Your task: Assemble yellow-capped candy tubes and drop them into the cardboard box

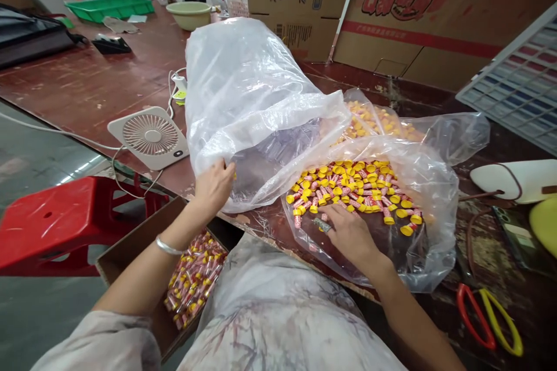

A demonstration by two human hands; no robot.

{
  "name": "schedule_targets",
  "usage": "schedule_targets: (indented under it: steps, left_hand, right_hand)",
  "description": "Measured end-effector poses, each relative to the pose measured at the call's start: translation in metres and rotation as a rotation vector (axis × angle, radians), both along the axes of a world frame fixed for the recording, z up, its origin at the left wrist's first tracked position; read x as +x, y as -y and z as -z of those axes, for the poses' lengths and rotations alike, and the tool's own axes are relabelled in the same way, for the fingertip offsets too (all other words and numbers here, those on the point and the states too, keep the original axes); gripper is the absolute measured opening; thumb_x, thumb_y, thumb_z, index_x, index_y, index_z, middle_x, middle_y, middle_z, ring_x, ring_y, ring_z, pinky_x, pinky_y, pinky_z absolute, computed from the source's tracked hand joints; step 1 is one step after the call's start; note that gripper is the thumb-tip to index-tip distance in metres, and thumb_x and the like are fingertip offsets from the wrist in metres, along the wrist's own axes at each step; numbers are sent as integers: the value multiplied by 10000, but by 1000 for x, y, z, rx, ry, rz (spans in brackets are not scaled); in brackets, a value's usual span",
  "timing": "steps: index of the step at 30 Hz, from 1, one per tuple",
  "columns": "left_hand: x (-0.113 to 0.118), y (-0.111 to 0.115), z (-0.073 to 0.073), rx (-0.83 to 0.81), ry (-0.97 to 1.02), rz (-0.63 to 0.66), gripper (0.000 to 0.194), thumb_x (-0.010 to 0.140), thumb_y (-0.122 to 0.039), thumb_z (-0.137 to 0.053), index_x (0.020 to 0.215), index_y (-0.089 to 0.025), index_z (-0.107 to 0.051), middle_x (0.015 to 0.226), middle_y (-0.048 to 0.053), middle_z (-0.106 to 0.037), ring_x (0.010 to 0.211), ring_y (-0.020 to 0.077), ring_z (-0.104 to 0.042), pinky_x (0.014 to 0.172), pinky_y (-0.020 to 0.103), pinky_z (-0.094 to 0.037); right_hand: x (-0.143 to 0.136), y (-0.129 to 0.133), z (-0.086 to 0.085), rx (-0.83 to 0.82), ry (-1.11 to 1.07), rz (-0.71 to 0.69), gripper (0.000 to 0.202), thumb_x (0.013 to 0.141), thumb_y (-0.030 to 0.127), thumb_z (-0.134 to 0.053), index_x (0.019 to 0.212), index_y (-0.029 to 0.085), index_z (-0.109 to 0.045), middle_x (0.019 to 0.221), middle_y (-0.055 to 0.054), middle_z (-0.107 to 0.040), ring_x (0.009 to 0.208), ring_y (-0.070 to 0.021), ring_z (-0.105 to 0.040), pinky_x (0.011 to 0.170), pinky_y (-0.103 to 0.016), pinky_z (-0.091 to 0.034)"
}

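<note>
My left hand (214,187) is closed at the mouth of a large white plastic bag (256,75). A speck of yellow shows at its fingertips, but what it holds is mostly hidden. Clear plastic pieces (289,142) lie inside that bag. My right hand (350,236) reaches over the near edge of a pile of small red-and-white tubes with yellow caps (348,185). Its fingers are stretched forward and apart, touching the pile's edge, and a grey-green band wraps one finger. The pile lies in the opening of a clear plastic bag (430,185).
Below the table edge, a cardboard box (126,255) holds many similar tubes. A red stool (47,220) and a white fan (150,136) are at left. Scissors (489,319), a phone (520,237) and a white wire rack (517,81) are at right. Large cartons (418,17) stand behind.
</note>
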State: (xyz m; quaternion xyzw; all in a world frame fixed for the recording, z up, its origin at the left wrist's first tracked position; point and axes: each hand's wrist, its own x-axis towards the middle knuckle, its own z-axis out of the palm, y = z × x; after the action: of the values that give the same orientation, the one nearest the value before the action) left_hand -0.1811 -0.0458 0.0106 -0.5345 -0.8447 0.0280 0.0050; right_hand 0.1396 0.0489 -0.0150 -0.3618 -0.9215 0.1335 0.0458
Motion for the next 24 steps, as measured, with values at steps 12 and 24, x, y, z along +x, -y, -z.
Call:
schedule_targets:
  steps: [12, 24]
  left_hand:
    - [-9, -4, 10, 398, 726, 94, 367, 892, -389, -656, 1179, -165, -699, 973, 78, -690, 815, 211, -632, 721, 295, -479]
    - [82, 26, 20, 384, 1727, 18, 387, 784, -436, -810, 993, -159, -639, 734, -31, -598, 552, 68, -428, 514, 196, -324]
  right_hand:
    - [8, 4, 23, -191, -208, -53, 665, 647, -131, -394, 1176, 193, -634, 1215, -80, -676, 1211, -201, -624, 1084, -369, -503]
    - [23, -5, 16, -163, -518, -46, 507, 733, -48, -488, 1090, 236, -711, 1098, -63, -703, 1079, -225, -661, 991, -426, -549]
